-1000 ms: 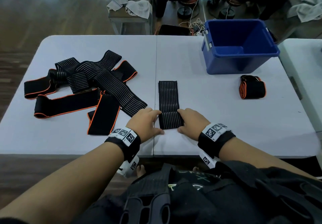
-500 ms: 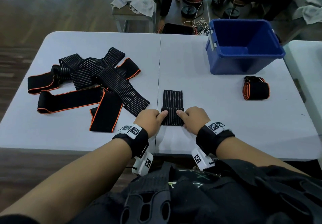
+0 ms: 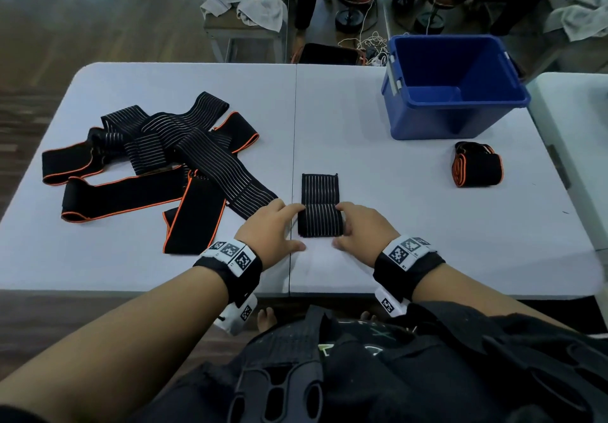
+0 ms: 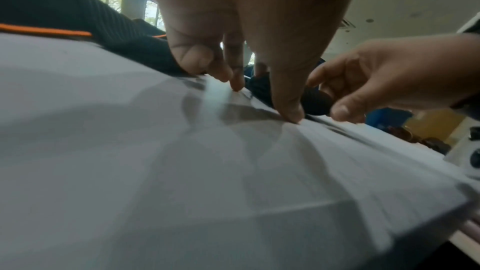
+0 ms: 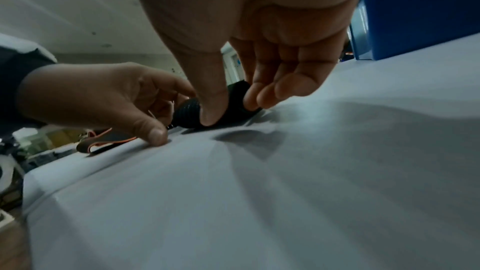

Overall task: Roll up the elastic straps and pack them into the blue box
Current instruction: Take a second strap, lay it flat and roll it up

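Observation:
A black white-striped strap [image 3: 319,192] lies along the table's [image 3: 411,241] middle, its near end wound into a roll [image 3: 319,225] and a short flat tail pointing away from me. My left hand [image 3: 289,225] pinches the roll's left end, my right hand [image 3: 342,225] its right end. In the right wrist view, thumb and fingers of my right hand [image 5: 231,110] curl round the roll [image 5: 188,113]. The left wrist view shows my left hand [image 4: 262,98] beside the roll [image 4: 315,104]. The blue box [image 3: 427,120] stands open at the back right.
A rolled orange-edged strap [image 3: 477,166] lies in front of the box. A loose pile of striped and orange-edged straps [image 3: 158,162] covers the table's left half, reaching close to my left hand. A second table [image 3: 575,120] adjoins on the right. People sit beyond the far edge.
Both hands have rolled the striped strap away from me; the roll is thicker and the flat tail beyond it shorter.

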